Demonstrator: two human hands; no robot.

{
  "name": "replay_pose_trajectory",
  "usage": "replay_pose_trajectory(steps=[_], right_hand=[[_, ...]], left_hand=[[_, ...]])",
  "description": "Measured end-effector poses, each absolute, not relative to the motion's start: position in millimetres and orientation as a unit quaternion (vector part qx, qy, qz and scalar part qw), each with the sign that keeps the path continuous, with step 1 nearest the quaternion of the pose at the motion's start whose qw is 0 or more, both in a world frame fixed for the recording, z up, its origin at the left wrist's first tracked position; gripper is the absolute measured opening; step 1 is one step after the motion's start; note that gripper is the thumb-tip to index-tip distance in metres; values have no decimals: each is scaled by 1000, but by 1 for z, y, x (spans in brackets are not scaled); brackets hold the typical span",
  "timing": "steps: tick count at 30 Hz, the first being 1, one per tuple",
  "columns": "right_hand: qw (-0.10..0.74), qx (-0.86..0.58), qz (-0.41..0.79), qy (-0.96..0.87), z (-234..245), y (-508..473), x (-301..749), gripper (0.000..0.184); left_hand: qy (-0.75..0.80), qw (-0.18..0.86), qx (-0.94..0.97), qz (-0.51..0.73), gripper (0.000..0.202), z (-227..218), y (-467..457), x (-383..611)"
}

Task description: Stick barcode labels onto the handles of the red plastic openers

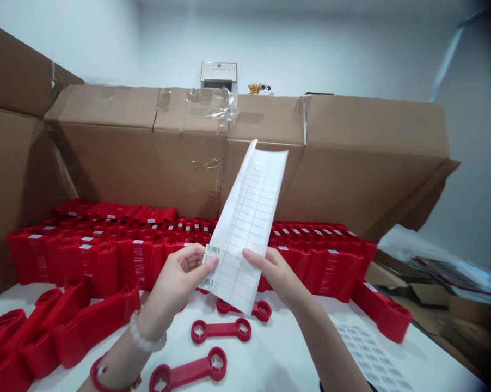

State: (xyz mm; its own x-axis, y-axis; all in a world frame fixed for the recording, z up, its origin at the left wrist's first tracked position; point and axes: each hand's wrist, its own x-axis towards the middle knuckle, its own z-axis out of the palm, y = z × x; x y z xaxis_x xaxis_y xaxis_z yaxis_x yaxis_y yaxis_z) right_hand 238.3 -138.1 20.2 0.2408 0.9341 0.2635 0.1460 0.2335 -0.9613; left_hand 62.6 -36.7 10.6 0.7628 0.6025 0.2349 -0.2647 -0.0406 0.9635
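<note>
Holding one label sheet [241, 228], two hands [176, 277] [274, 275] over three red double-ring pieces [221, 330].

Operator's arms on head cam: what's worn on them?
The left hand has a white beaded bracelet at the wrist and a red band further down the arm. The right hand shows no jewellery. No gloves or sleeves on either arm.
</note>
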Motion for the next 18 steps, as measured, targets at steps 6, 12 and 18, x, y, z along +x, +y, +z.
replay_pose_trajectory(steps=[6, 12, 18], right_hand=[[628, -520, 358, -456, 33, -142, 213, 42], [667, -548, 304, -403, 42, -150, 196, 32], [671, -626, 161, -364, 49, -162, 222, 27]], left_hand=[[121, 629, 676, 364, 24, 10, -46, 60], [108, 615, 721, 299, 31, 10, -45, 57], [180, 392, 900, 57, 45, -55, -18, 68]])
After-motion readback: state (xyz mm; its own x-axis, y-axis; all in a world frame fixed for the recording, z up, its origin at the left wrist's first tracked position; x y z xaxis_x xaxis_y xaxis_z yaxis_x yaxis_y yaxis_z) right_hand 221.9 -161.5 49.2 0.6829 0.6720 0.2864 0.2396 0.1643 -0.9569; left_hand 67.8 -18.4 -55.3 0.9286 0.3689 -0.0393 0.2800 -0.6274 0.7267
